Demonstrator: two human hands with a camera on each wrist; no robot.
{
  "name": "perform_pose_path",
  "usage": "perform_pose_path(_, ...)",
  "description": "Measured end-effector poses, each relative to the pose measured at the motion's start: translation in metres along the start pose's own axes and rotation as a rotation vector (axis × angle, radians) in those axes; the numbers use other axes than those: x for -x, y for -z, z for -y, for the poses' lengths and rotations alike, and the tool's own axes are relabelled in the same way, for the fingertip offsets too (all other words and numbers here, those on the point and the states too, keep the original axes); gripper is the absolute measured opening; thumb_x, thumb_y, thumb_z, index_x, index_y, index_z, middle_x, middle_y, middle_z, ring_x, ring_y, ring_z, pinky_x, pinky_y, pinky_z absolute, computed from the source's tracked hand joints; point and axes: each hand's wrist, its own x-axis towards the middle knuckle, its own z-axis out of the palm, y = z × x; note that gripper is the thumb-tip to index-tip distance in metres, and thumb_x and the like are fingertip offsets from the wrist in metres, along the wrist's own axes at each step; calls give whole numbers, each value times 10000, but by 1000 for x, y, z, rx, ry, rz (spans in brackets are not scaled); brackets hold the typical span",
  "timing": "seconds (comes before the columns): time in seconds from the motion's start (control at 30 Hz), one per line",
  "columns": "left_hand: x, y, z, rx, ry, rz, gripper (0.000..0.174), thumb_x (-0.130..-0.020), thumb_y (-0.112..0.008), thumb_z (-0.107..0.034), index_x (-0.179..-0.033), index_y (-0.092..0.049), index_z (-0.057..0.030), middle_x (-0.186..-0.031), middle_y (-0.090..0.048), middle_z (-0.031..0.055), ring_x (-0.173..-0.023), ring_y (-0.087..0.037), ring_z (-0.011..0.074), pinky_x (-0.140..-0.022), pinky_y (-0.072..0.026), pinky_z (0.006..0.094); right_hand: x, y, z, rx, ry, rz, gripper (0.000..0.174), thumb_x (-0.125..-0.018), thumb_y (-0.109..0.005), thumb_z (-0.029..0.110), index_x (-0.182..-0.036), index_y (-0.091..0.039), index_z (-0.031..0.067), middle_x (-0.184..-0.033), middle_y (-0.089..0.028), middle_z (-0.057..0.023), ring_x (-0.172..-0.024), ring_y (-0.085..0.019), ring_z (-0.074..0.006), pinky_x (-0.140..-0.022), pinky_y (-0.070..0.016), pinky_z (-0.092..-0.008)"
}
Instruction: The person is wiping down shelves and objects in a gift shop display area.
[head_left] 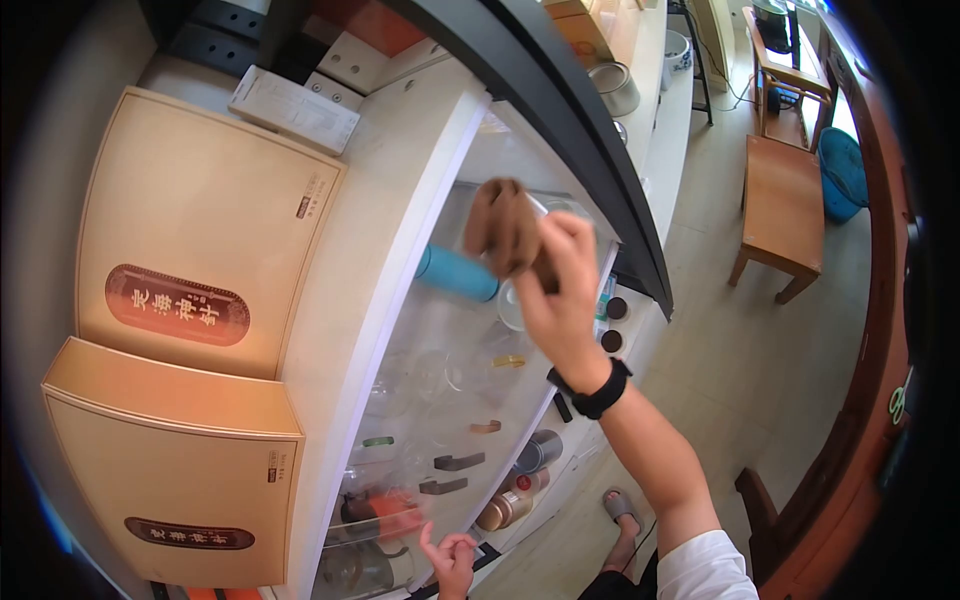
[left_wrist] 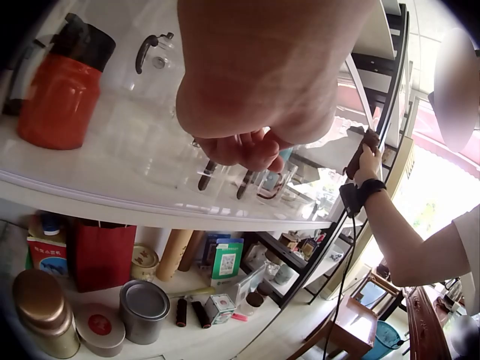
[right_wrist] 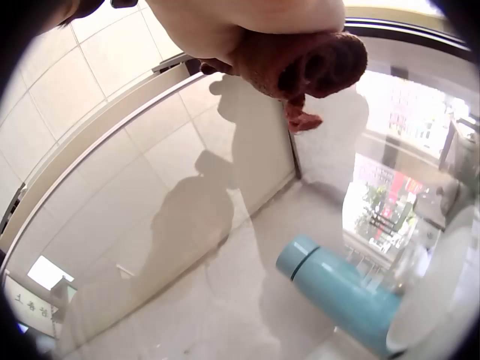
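My right hand [head_left: 565, 290] grips a folded brown cloth [head_left: 500, 225] at the upper end of a white shelf [head_left: 490, 345] with glassware. In the right wrist view the cloth [right_wrist: 315, 67] shows rounded folds and a reddish strip dangling below. Close by lies a blue bottle [right_wrist: 337, 292], its cap end toward the back panel. My left hand [head_left: 452, 562] hovers at the near edge of the shelf, holding nothing, fingers loosely bent. The left wrist view has that hand [left_wrist: 262, 75] in front of the glassware. An orange jug with a black top [left_wrist: 60, 97] stands to its side.
Two large gold boxes [head_left: 200, 230] fill the left side. Glass vessels with dark handles [head_left: 458, 463] stand along the shelf. Tins [left_wrist: 145, 309] and a red bag [left_wrist: 103, 255] occupy the shelf below. A dark frame [head_left: 600, 130] borders the unit; a wooden stool [head_left: 783, 190] stands beyond.
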Motion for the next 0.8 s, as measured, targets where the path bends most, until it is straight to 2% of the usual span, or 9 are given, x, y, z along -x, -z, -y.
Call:
perform_pose_path(0.13,0,21,31,-16,-3,96,734,-943,-509,9,-1500,-45,-110,-871,-641,106,-550,-459,65,-499,-381,193,7,-15,27,52,85,46,519,-720,-704,-72,-1223,-637,40,-1028,-555,-150,-879,-592,-292,-753,-501,-368)
perform_pose_path(0.2,0,18,29,-9,-2,118,731,-947,-509,5,-1500,-45,-107,-880,-645,107,-554,-461,64,-503,-385,192,29,-17,54,-26,206,210,529,-711,-722,-25,-1219,-659,111,-975,-563,-103,-804,-581,-255,-635,-464,-368)
perform_pose_path(0.3,0,20,36,-69,-71,120,735,-952,-516,1,-1501,-39,-106,-888,-646,110,-571,-466,62,-521,-389,189,61,-16,74,-92,428,429,409,-807,-602,130,-1204,-680,189,-929,-578,-22,-769,-553,-162,-668,-425,-314)
perform_pose_path(0.37,1,20,32,-28,-36,124,730,-955,-516,1,-1501,-42,-100,-891,-644,110,-584,-467,61,-533,-393,190,61,-13,73,-73,485,482,419,-785,-630,127,-1197,-679,184,-949,-587,-33,-789,-552,-166,-688,-433,-309)
perform_pose_path(0.43,2,21,29,-6,-24,139,727,-958,-516,0,-1502,-42,-93,-895,-642,108,-595,-468,61,-545,-397,191,44,-7,61,-23,380,432,475,-734,-674,67,-1199,-670,166,-954,-593,-45,-845,-557,-195,-728,-454,-328)
perform_pose_path(0.5,1,21,28,-1,-41,168,726,-962,-515,-3,-1504,-39,-87,-898,-640,106,-605,-468,63,-556,-401,193,29,-10,36,107,189,179,516,-717,-686,-19,-1215,-647,113,-961,-595,-77,-911,-566,-231,-774,-470,-349)
perform_pose_path(0.57,-1,25,32,-9,-53,186,719,-965,-514,-10,-1507,-45,-76,-900,-638,105,-610,-471,64,-565,-407,195,9,-7,0,-19,-65,39,505,-745,-644,-61,-1235,-620,58,-996,-579,-113,-974,-565,-278,-824,-474,-364)
perform_pose_path(0.63,-2,24,23,-29,-87,201,734,-958,-510,1,-1515,-40,-83,-889,-636,114,-589,-465,68,-548,-402,199,-8,-4,-3,37,-123,-39,484,-778,-628,-62,-1252,-594,28,-1030,-554,-137,-966,-564,-294,-833,-471,-361)
perform_pose_path(0.8,-6,23,9,-20,-135,246,766,-947,-506,26,-1536,-30,-91,-888,-631,136,-540,-446,75,-506,-385,207,54,-24,49,62,57,86,548,-682,-685,-53,-1199,-681,132,-992,-565,-97,-914,-564,-259,-750,-468,-366)
